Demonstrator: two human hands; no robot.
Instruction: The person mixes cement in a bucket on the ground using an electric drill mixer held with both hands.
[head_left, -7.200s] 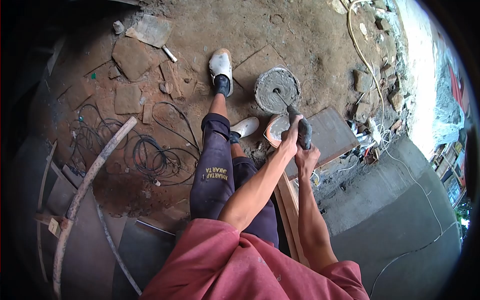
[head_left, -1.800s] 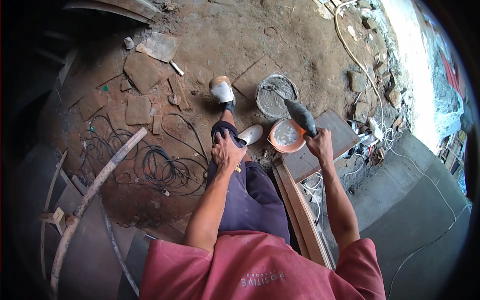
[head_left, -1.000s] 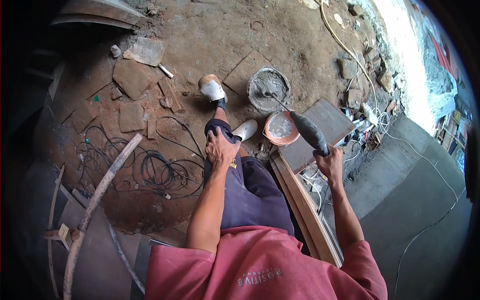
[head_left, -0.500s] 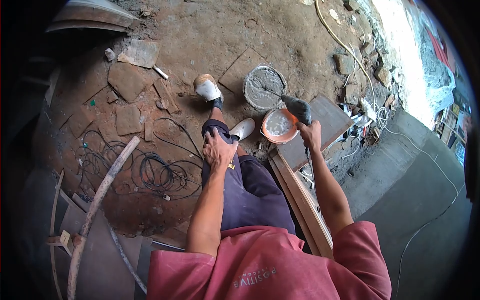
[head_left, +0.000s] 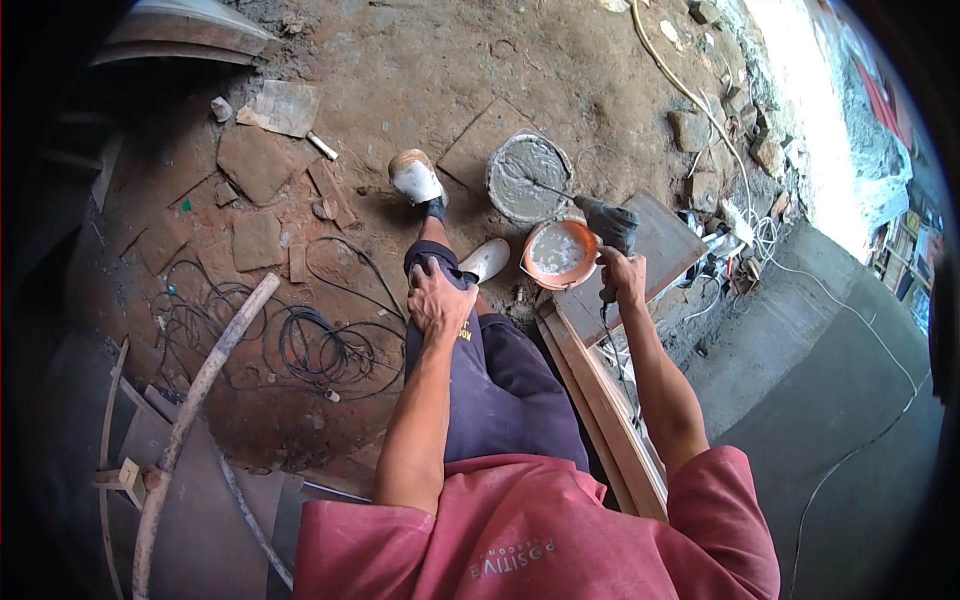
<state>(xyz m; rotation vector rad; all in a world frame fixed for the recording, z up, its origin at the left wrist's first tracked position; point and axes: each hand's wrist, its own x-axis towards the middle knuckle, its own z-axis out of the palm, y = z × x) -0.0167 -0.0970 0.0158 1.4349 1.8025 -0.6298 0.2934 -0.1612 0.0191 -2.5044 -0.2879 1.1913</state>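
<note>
My right hand (head_left: 622,274) is wrapped round the handle of a dark power drill (head_left: 612,226). A thin mixing rod (head_left: 552,189) runs from the drill into a bucket of wet grey mortar (head_left: 528,172), its lower end hidden in the mix. Close to that hand, beside the bucket, stands an orange tub (head_left: 534,276) with whitish, cloudy contents. My left hand (head_left: 438,298) rests on my bent knee, fingers spread over the dark shorts (head_left: 500,400), holding nothing.
Wooden planks (head_left: 602,420) and a flat board (head_left: 655,245) lie on the right. Black cable (head_left: 320,345) coils on the dirt floor at left, near a curved pole (head_left: 205,385) and broken slabs (head_left: 255,163). Rubble and a pale hose (head_left: 668,75) line the wall side.
The drill has swung to the right and tilted flatter, with more of the rod showing. My right hand has shifted slightly with it; my left hand stays on the knee.
</note>
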